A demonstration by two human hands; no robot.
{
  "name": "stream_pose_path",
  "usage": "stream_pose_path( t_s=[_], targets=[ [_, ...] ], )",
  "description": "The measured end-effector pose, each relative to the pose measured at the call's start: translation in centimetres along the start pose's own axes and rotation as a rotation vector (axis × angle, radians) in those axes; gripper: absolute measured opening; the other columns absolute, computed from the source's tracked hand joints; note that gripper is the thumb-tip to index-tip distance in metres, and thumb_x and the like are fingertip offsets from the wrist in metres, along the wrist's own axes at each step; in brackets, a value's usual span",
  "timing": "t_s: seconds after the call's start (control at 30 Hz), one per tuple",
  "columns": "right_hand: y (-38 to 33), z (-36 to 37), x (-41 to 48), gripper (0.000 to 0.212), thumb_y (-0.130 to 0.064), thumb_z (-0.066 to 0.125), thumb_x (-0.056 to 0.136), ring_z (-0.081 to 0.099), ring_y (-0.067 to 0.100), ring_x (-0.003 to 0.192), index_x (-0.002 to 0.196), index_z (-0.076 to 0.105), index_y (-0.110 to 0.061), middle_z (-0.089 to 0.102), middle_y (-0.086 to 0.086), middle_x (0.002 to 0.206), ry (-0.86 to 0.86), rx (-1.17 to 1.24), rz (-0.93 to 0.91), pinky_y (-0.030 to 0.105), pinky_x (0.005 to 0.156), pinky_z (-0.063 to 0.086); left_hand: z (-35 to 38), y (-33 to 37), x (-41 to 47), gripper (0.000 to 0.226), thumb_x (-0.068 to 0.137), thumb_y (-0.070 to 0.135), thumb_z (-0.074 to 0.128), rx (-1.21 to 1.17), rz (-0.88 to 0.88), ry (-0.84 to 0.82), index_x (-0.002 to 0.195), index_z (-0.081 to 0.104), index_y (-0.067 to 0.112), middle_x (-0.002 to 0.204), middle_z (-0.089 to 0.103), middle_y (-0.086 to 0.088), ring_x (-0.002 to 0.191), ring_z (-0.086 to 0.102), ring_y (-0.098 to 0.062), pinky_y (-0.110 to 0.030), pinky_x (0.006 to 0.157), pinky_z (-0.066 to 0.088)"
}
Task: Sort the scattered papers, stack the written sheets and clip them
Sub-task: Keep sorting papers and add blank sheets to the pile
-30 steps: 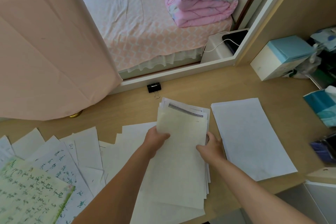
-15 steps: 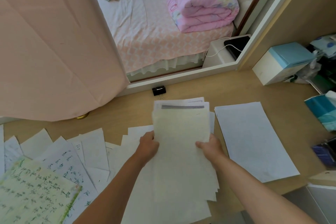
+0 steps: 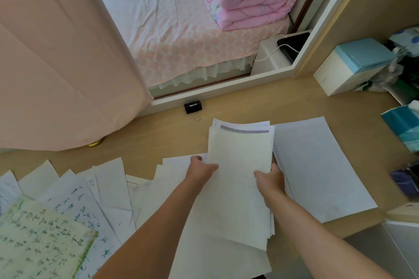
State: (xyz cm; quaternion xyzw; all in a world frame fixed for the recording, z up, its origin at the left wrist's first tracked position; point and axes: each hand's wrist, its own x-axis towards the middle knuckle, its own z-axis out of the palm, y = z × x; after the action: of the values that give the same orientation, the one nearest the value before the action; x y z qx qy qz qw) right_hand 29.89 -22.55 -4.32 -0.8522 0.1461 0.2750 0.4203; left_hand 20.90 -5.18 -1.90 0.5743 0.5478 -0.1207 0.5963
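Gripping a stack of sheets (image 3: 238, 165) by its side edges, left hand (image 3: 200, 169) and right hand (image 3: 271, 179) curl around it above the counter (image 3: 158, 133); a binder clip (image 3: 193, 107) lies beyond.

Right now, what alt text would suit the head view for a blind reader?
A left hand and right hand grip a stack of sheets by its sides over a desk. Scattered written papers lie left, a pale sheet right, a binder clip beyond.

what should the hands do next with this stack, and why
Probably tap the stack on the desk to square it: the left hand and right hand hold its sides, its sheet edges sit staggered, and the binder clip lies untouched beyond it.
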Motion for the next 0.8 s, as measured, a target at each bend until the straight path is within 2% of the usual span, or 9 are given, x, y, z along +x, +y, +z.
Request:
stream_pose_path(
  t_s=[0.07,0.2,0.3,0.37,0.47,0.53,0.63,0.7,0.8],
  targets=[
    [0.0,-0.3,-0.2,0.016,-0.011,0.06,0.084,0.062,0.016,0.075,0.099,0.057,-0.018,0.067,0.003,0.095,-0.021,-0.006,-0.01,0.026,0.057,0.046,-0.8,-0.4,0.1,0.05,0.084,0.018,0.074,-0.041,0.023,-0.106,0.129,0.052,0.011,0.113,0.067,-0.007,0.089,0.067,-0.019,-0.027,0.062,0.051],
    [0.2,0.2,-0.7,0.014,-0.015,0.059,0.083,0.062,0.023,0.081,0.097,0.057,-0.015,0.064,0.006,0.101,-0.068,-0.151,-0.055,0.03,0.062,0.05,-2.0,-1.8,-0.5,0.04,0.088,0.001,0.059,-0.014,0.161,-0.18,0.124,0.058,0.018,0.114,0.068,-0.003,0.094,0.067,-0.016,-0.026,0.069,0.054],
    [-0.1,1.0,-1.3,0.036,-0.024,0.066,0.079,0.05,0.028,0.109,0.113,0.055,-0.015,0.047,0.007,0.119,-0.065,-0.312,-0.12,0.04,0.087,0.051,-3.8,-3.4,-1.2,0.048,0.085,-0.003,0.051,0.008,0.24,-0.093,0.127,0.057,0.02,0.117,0.066,0.0,0.102,0.064,-0.017,-0.032,0.081,0.055],
    [-0.6,1.5,-2.2,0.063,-0.026,0.072,0.079,0.042,0.026,0.125,0.135,0.045,-0.02,0.041,0.006,0.133,-0.147,-0.283,-0.171,0.042,0.1,0.045,-5.9,-4.7,-1.6,0.045,0.086,-0.003,0.051,-0.071,0.237,-0.044,0.123,0.058,0.02,0.115,0.067,0.0,0.101,0.065,-0.017,-0.03,0.078,0.054],
    [-1.5,2.4,-3.4,0.089,-0.025,0.079,0.073,0.056,0.018,0.123,0.148,0.031,-0.027,0.051,-0.006,0.138,-0.366,-0.061,-0.156,0.043,0.104,0.047,-9.1,-6.8,-2.0,0.04,0.089,-0.003,0.055,-0.184,0.196,-0.056,0.121,0.06,0.02,0.113,0.071,-0.003,0.101,0.068,-0.022,-0.034,0.078,0.058],
    [-2.0,3.1,-4.3,0.073,-0.018,0.081,0.069,0.068,0.015,0.106,0.135,0.051,-0.026,0.067,-0.003,0.125,-0.474,-0.004,-0.152,0.042,0.094,0.055,-11.0,-7.7,-2.5,0.04,0.089,-0.003,0.06,-0.247,0.189,-0.058,0.122,0.062,0.019,0.115,0.072,-0.005,0.103,0.069,-0.027,-0.045,0.088,0.057],
    [-3.2,3.7,-6.3,0.028,-0.009,0.08,0.074,0.073,0.013,0.089,0.099,0.073,-0.02,0.074,0.005,0.109,-0.503,-0.029,-0.22,0.032,0.083,0.059,-13.3,-7.8,-4.0,0.035,0.085,-0.003,0.066,-0.296,0.223,-0.05,0.116,0.067,0.013,0.111,0.074,-0.009,0.1,0.071,-0.031,-0.053,0.092,0.055],
    [-4.1,3.9,-8.1,0.017,-0.007,0.077,0.081,0.073,0.011,0.086,0.092,0.075,-0.019,0.076,0.005,0.102,-0.487,-0.003,-0.275,0.028,0.078,0.059,-14.2,-7.2,-5.5,0.033,0.083,0.002,0.072,-0.332,0.288,-0.037,0.115,0.068,0.013,0.108,0.075,-0.007,0.095,0.073,-0.028,-0.048,0.086,0.058],
    [-6.0,3.8,-11.2,0.008,-0.01,0.073,0.086,0.073,0.02,0.09,0.089,0.077,-0.016,0.077,0.009,0.097,-0.408,0.049,-0.388,0.043,0.083,0.058,-14.7,-5.4,-8.5,0.03,0.084,0.007,0.074,-0.403,0.414,0.036,0.108,0.067,0.025,0.101,0.076,0.003,0.089,0.073,-0.016,-0.033,0.073,0.059]
  ],
)
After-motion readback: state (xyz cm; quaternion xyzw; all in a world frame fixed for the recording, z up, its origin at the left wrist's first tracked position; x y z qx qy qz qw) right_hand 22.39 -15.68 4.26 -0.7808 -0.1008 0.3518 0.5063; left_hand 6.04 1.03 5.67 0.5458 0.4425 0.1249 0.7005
